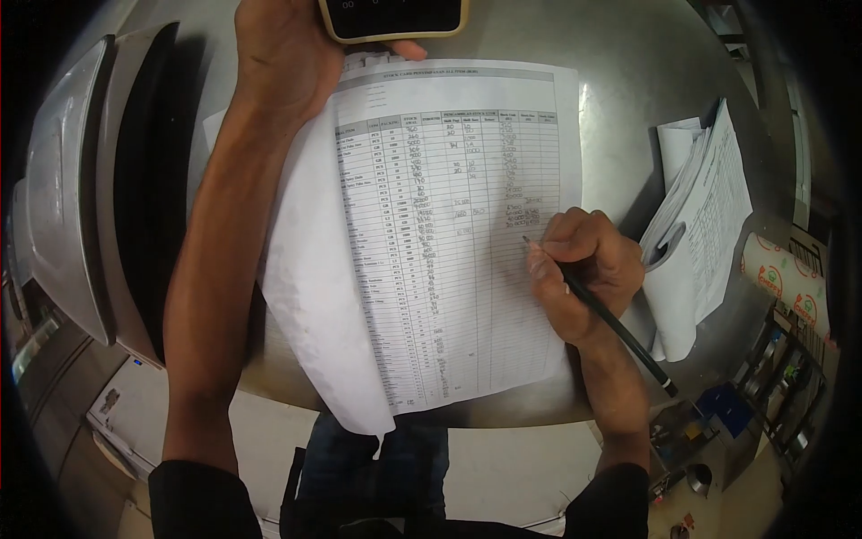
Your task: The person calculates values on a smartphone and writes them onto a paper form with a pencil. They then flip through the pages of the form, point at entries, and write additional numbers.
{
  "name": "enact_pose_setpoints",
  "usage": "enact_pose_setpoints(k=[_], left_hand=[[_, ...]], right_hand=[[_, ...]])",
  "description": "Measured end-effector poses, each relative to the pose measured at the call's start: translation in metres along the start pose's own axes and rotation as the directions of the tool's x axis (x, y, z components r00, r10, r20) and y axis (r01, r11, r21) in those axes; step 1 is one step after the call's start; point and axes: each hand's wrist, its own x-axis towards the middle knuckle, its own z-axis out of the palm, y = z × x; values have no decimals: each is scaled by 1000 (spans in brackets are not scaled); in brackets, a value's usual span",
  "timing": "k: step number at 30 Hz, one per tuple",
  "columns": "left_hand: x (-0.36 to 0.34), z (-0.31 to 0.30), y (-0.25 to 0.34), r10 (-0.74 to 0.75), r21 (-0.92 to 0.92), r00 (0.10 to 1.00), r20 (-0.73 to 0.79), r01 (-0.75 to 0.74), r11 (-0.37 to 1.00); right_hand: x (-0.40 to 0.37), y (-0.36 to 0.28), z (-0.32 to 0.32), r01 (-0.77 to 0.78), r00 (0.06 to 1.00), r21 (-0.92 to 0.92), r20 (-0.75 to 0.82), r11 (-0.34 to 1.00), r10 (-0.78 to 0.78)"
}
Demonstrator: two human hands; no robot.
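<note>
A printed stock sheet (503, 314) with handwritten figures in its columns lies on the metal table. Its left side is curled over in a white fold (314, 296). My right hand (588, 269) grips a dark green pencil (611, 322), its tip close to the figures in the right-hand columns. At the top edge, my left hand (292, 54) is closed around a phone (392, 20) in a pale case. The phone is cut off by the frame, and a fingertip shows below it. My left forearm crosses beside the curled paper.
More folded papers (705, 225) stand at the right of the metal table (620, 90). A grey-white appliance (67, 189) is on the left. A printed wrapper roll (786, 283) and a blue container (725, 409) are beyond the right edge.
</note>
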Motion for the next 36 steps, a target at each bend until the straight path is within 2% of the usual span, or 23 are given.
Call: enact_pose_setpoints(k=[2,8,11,12,14,16,22,32,36], left_hand=[[0,2,2,-13,-24,1000,1,13,1000],[0,-2,1,-20,-49,1000,10,21,999],[4,-18,-14,37,49,999,33,-39,998],[6,-14,-13,69,99,996,53,-74,992],[0,-9,-5,1,-40,1000,14,-1,999],[-2,-4,1,-31,-96,1000,5,31,995],[-2,-3,2,-17,1,1000,14,17,1000],[-2,-1,2,-34,-53,999,8,34,998],[-1,1,2,-27,-43,1000,-7,26,999]], right_hand=[[-1,-3,-5,-25,997,-30,79,999,27],[2,-2,-6,-11,995,8,101,1000,10],[-1,0,0,-43,999,37,-9,998,43],[0,1,0,-35,999,43,-2,998,35],[-1,2,-1,-20,1000,51,11,998,20],[-1,3,0,-19,1000,68,4,998,19],[0,1,1,-7,1000,87,3,996,7],[-1,2,1,36,999,41,9,998,-37],[0,-6,-5,-17,996,-11,90,1000,17]])
